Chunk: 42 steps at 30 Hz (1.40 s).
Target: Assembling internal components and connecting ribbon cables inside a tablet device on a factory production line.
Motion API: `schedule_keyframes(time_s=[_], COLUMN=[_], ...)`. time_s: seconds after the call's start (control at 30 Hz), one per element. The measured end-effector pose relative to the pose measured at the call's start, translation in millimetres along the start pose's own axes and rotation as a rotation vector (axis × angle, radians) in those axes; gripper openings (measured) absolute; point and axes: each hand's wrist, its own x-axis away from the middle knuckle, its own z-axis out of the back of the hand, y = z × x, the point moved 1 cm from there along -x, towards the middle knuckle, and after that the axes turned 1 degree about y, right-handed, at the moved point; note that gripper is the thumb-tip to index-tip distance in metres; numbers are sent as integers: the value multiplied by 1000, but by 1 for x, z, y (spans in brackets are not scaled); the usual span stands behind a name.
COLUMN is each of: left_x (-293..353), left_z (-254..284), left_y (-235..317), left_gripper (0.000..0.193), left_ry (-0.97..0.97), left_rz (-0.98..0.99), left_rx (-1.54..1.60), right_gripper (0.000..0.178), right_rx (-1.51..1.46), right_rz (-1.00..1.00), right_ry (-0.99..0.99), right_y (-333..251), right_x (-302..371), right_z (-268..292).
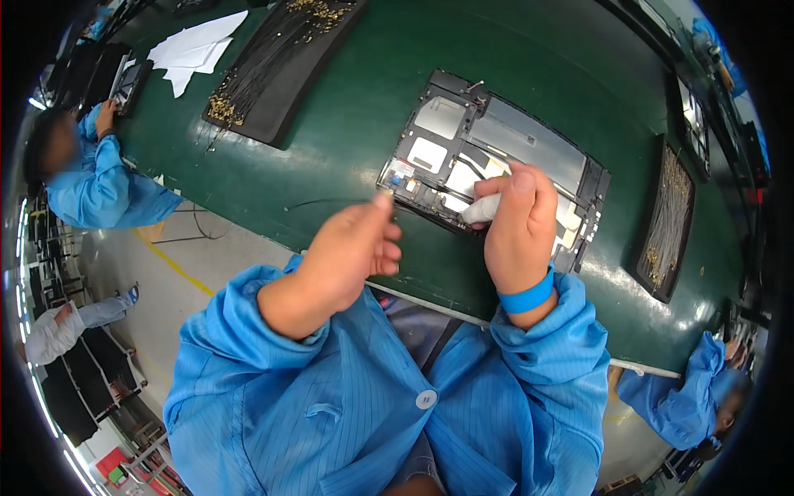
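Note:
A thin electronic device chassis (pixel 439 118), its inner boards and silvery panels exposed, lies tilted on the green table. My left hand (pixel 347 252) is at its near left corner, thumb and forefinger pinched together at a thin black cable (pixel 318 201) that trails out to the left. The other fingers are curled. Over the near edge of the chassis is my right hand (pixel 525 215), closed, with a white covering (pixel 482 209) on one finger and a blue band (pixel 527 295) at the wrist. Whatever its fingertips hold is hidden.
A black tray (pixel 289 95) of cables with gold ends stands at the far left, beside white sheets (pixel 194 45). Another cable tray (pixel 666 219) is at the right. People in blue sit at the left (pixel 107 178) and right (pixel 674 401) of the green table (pixel 364 107).

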Motion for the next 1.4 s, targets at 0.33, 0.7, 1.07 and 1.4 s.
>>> schedule_keyframes(time_s=[0.33,0.7,1.07,1.4], left_x=[0,9,-4,-10], left_z=[7,-8,-10,-4], left_y=[12,-6,-2,-1], left_gripper=[33,41,37,32], left_ry=[195,-286,-178,-252], left_rz=[-235,180,174,190], left_rx=[1,-392,-271,-133], right_gripper=[34,34,30,20], right_rx=[-44,-63,619,362], right_rz=[72,70,-35,81], right_ry=[-47,-55,-567,2], right_y=[1,-3,-14,-5], right_x=[3,0,-36,-45], right_z=[3,3,-14,60])
